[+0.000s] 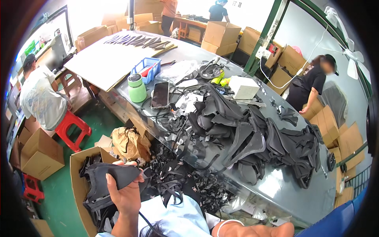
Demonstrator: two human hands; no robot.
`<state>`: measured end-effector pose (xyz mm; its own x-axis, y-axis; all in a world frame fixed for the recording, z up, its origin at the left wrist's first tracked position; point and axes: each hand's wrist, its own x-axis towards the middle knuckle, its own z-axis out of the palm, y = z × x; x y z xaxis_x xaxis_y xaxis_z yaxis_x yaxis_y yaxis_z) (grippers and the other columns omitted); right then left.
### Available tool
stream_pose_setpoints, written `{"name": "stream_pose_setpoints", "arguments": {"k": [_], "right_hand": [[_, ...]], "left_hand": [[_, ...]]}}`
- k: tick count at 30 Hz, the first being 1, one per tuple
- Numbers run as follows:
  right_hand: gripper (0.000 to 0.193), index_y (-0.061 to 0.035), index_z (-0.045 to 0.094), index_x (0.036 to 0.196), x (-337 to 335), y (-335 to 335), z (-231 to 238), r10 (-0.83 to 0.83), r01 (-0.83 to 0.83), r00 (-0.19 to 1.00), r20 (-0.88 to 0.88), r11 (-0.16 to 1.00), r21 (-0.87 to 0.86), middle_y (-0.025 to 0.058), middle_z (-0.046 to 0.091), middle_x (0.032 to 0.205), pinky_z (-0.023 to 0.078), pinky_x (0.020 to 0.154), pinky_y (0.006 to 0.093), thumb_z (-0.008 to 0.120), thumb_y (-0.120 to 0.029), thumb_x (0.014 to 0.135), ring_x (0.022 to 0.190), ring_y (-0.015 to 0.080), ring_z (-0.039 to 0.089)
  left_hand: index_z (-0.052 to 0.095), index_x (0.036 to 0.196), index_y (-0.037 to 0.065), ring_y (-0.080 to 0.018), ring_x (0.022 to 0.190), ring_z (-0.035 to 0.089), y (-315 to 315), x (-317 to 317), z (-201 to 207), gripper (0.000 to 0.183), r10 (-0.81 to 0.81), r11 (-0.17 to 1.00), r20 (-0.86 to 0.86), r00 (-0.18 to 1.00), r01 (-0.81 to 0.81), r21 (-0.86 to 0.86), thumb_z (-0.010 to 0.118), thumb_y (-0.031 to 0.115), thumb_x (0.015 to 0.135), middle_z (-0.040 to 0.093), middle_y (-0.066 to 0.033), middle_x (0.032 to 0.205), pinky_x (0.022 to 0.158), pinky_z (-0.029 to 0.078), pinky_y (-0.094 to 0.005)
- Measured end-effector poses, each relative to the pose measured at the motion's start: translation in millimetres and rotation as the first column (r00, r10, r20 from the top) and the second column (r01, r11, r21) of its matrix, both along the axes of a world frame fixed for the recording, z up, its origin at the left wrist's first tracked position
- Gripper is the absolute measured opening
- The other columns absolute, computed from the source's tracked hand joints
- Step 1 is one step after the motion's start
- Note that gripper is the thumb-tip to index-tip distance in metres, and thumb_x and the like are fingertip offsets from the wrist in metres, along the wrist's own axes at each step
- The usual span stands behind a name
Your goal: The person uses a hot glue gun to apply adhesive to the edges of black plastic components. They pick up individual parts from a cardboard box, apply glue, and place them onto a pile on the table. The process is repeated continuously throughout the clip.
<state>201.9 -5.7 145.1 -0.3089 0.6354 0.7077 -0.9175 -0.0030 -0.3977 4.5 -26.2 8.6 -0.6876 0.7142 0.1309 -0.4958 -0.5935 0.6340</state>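
My left hand [128, 193] is raised at the lower left, its thumb and fingers closed on a curved black foam-like piece [118, 175]. Directly behind and below that piece stands an open cardboard box [77, 168] with more black pieces in it. At the lower edge lies my right arm, with a white band round it; what looks like my right hand [272, 230] is cut off by the frame, and its fingers are hidden. In front of me, a large heap of similar black pieces [252, 134] covers much of the grey metal table [272, 185].
Toward the table's left stand a green bottle [137, 89], a phone [160, 94] and a blue basket [152, 73]. A white box [243, 87] sits behind the heap. Black scraps [209, 193] lie below the table edge. One person sits at left on a red stool [73, 128]; others stand beyond.
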Motion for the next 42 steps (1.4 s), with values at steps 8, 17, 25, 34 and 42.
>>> {"name": "stream_pose_setpoints", "arguments": {"k": [8,17,25,34,42], "right_hand": [[0.022,-0.0068,0.044,0.090,9.8,-5.6,-3.7,-0.002,0.008,0.992,0.127,0.999,-0.048,0.0119,0.066,0.081,0.048,0.066,0.0352,0.064,-0.010,0.081,0.082,0.0252,0.058],[0.020,-0.0070,0.044,0.089,11.9,-7.9,-5.6,-0.052,0.061,0.988,0.147,0.996,-0.060,0.0131,0.066,0.081,0.048,0.070,0.0383,0.062,-0.009,0.082,0.084,0.0263,0.058],[0.037,-0.0044,0.039,0.101,12.1,36.7,-14.3,0.072,-0.105,0.988,0.138,0.961,0.255,0.0147,0.064,0.082,0.048,0.068,0.0376,0.068,-0.009,0.078,0.076,0.0264,0.059],[0.044,0.0027,0.048,0.100,15.5,32.8,-70.5,-0.379,0.389,0.415,0.827,0.896,0.215,0.0075,0.058,0.065,0.043,0.052,0.0248,0.077,-0.011,0.070,0.055,0.0150,0.053],[0.063,-0.0036,0.047,0.108,-21.0,18.7,-119.7,-0.639,0.206,-0.064,0.767,0.743,0.637,0.0194,0.061,0.076,0.048,0.061,0.0414,0.081,-0.024,0.059,0.067,0.0375,0.060]], "left_hand": [[0.047,0.112,0.005,-0.0242,0.082,0.061,-0.1,2.1,2.4,0.040,-0.022,1.000,0.016,1.000,0.023,-0.007,0.038,0.039,0.094,0.059,-0.0166,0.099,0.068,0.049,-0.0302],[0.046,0.112,0.004,-0.0251,0.079,0.060,-0.4,2.5,-1.0,0.041,-0.012,1.000,-0.047,0.999,0.011,-0.003,0.037,0.039,0.094,0.058,-0.0175,0.099,0.065,0.049,-0.0324],[0.046,0.112,0.005,-0.0255,0.083,0.060,1.8,1.7,-4.9,0.041,-0.062,0.998,-0.018,0.998,0.062,-0.010,0.037,0.040,0.094,0.057,-0.0176,0.101,0.068,0.048,-0.0320],[0.044,0.120,0.006,-0.0338,0.112,0.049,23.1,3.2,-2.6,0.049,-0.061,0.992,-0.062,0.996,0.067,0.105,0.044,0.046,0.091,0.050,-0.0185,0.120,0.087,0.049,-0.0361],[0.039,0.125,0.007,-0.0338,0.116,0.046,33.0,8.1,13.7,0.054,0.096,0.962,-0.143,0.985,-0.055,0.268,0.041,0.049,0.091,0.047,-0.0190,0.123,0.088,0.048,-0.0380]]}}
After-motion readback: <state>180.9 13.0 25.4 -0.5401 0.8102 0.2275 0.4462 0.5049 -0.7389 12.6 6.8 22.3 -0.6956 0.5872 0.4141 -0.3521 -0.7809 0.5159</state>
